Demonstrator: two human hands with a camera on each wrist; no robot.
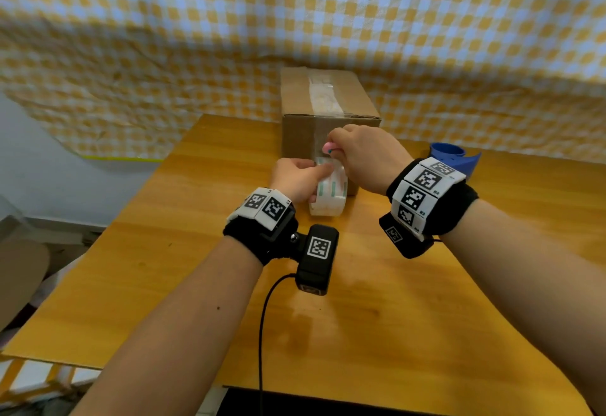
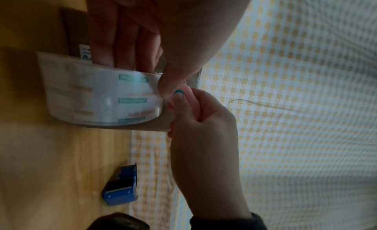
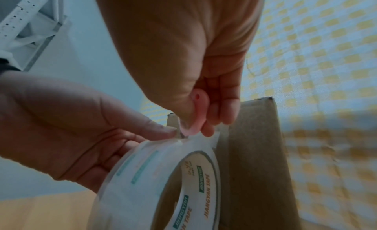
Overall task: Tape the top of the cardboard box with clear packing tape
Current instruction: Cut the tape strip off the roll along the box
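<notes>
The brown cardboard box (image 1: pixel 328 104) stands at the far side of the wooden table (image 1: pixel 196 268), with a strip of clear tape (image 1: pixel 323 94) along its top seam and down its near face. In front of that face, my left hand (image 1: pixel 311 171) grips the roll of clear packing tape (image 1: pixel 329 191), fingers through the core and thumb on top (image 2: pixel 173 75). My right hand (image 1: pixel 336 150) pinches a small pink cutter (image 1: pixel 328 147) at the tape just above the roll (image 3: pixel 163 177). The right wrist view shows the cutter (image 3: pixel 195 114) touching the tape's edge beside the box (image 3: pixel 255 153).
A blue tape dispenser (image 1: pixel 455 158) sits on the table to the right of the box, also in the left wrist view as the dispenser (image 2: pixel 120 190). Yellow checked cloth (image 1: pixel 295 22) hangs behind the table. A cable runs from my left wristband.
</notes>
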